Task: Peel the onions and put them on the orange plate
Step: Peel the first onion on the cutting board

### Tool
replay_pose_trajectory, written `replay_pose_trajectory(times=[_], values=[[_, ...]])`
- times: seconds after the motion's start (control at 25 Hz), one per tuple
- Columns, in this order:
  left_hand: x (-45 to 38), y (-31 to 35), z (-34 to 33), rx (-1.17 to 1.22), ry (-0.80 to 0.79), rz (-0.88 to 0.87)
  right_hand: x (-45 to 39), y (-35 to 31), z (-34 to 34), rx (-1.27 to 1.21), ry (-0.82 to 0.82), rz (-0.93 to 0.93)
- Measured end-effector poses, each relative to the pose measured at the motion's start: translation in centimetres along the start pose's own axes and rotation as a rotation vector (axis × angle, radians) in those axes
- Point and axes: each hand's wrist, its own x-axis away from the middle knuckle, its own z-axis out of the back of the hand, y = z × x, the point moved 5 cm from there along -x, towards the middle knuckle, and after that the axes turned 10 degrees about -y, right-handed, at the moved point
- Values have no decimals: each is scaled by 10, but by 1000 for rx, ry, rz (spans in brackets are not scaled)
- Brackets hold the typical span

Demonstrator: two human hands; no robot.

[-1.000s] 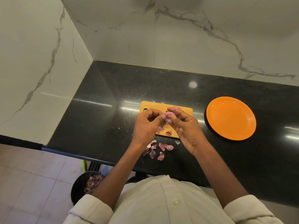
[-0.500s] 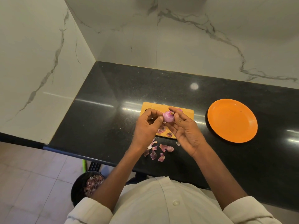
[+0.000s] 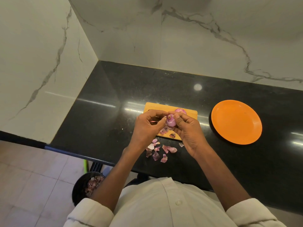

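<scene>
Half a second before, the small onion [image 3: 170, 122] had sat more exposed between my fingertips, with my right fingers stretched past it; at this moment my hands had drawn in tighter around it, and my right thumb had come over its top. A second before, my fingers had hidden nearly all of it, so it showed more now than then. The scraps and the plate lay as they had.

My left hand [image 3: 147, 126] was curled, its thumb and forefinger pinching at the root end of the onion from the left. My right hand [image 3: 188, 130] was curled too, gripping the onion from the right and underneath, thumb pressed on its upper side. The onion sat between the two hands, touching both, held up above the near part of the wooden cutting board [image 3: 152, 106]. Its skin looked smooth and pale purple, with a brownish tuft at the top.

A second onion [image 3: 180, 110] lay on the far side of the board, just behind my right fingers. A few peel scraps lay on the board under my hands, and more onion peels [image 3: 161, 150] were scattered on the black counter [image 3: 106, 112] just in front of the board, between my wrists.

The orange plate [image 3: 236, 122] stood on the counter to the right, well apart from my right hand, with nothing on it.
</scene>
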Motion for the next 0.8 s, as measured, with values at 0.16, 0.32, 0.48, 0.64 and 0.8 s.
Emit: replay_pose_trajectory(times=[0.16, 0.32, 0.48, 0.64, 0.8], values=[[-2, 1, 1, 105, -18, -12, -1, -2, 0, 35, 2, 9], [-4, 5, -5, -21, 8, -48, -2, 1, 4, 14, 23, 0], [-6, 13, -14, -172, 122, -45, -2, 3, 1, 39, 23, -1], [-6, 9, -17, -57, 160, 49, -1, 4, 1, 7, 21, -16], [-7, -5, -13, 167, 16, 92, -3, 1, 6, -86, 11, -23]])
